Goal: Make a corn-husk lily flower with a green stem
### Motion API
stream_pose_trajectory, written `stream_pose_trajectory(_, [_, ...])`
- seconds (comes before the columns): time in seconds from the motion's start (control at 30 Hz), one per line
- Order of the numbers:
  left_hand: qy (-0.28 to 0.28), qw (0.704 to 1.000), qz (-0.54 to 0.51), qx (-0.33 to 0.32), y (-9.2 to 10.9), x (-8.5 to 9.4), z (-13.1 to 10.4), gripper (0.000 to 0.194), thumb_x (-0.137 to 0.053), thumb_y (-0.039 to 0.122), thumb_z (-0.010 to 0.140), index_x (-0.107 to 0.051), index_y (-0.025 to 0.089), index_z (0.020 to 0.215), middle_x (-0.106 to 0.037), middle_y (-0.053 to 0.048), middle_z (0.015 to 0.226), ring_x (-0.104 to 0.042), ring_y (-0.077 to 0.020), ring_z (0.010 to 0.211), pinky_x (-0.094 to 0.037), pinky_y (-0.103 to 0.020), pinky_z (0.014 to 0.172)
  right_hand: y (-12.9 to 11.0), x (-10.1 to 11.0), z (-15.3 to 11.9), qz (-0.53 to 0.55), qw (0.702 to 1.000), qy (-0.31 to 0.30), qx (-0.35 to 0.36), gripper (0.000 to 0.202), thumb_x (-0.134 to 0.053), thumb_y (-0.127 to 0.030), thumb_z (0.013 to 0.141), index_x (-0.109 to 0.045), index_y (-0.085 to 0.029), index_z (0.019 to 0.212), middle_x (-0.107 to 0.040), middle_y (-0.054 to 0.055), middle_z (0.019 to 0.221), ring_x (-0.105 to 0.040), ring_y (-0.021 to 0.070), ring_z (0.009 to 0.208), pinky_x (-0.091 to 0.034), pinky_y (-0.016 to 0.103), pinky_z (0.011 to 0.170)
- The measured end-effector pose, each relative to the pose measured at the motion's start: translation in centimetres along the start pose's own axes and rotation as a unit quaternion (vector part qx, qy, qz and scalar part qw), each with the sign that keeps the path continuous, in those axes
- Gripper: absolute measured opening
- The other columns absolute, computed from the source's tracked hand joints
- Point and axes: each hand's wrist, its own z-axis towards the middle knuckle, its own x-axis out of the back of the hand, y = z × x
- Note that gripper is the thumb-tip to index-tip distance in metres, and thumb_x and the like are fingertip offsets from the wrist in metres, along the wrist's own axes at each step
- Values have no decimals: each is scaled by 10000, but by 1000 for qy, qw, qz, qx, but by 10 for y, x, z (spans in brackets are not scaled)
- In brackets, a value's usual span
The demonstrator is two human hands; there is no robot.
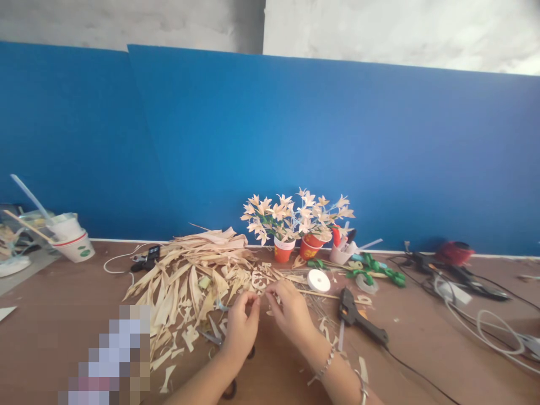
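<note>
In the head view, the left hand and right hand almost meet, fingers drawn narrow; whether they pinch something thin, I cannot tell. Pale husk strips lie just beyond and left of the fingers on the surface. Scissors lie partly under the left forearm. Past the right fingers sits a white roll; right of them, a black glue gun. Farther beyond, pale flowers stand in a red-orange cup and a red cup with yellow print, too small to read. Far left, a white cup bears a green emblem.
</note>
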Motion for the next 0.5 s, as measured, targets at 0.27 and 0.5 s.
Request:
stream_pose_trajectory(0.27, [-18, 1000, 9, 14, 1, 0, 0, 179, -445, 315, 849, -559, 184, 809, -647, -69, 795, -628, -230, 779, -476, -318, 671, 1, -2, 0, -16, 1000, 9, 10, 118, -472, -135, 863, -562, -188, 806, -603, 51, 773, -547, 197, 756, -432, 298, 682])
stream_pose_trajectory(0.5, [-11, 1000, 8, 7, 2, 1, 0, 175, -457, 309, 844, -573, 184, 807, -656, -68, 792, -626, -228, 768, -474, -321, 678, 0, -1, 0, -27, 999, 10, 14, 124, -468, -136, 860, -565, -184, 800, -598, 53, 763, -543, 196, 749, -426, 296, 674])
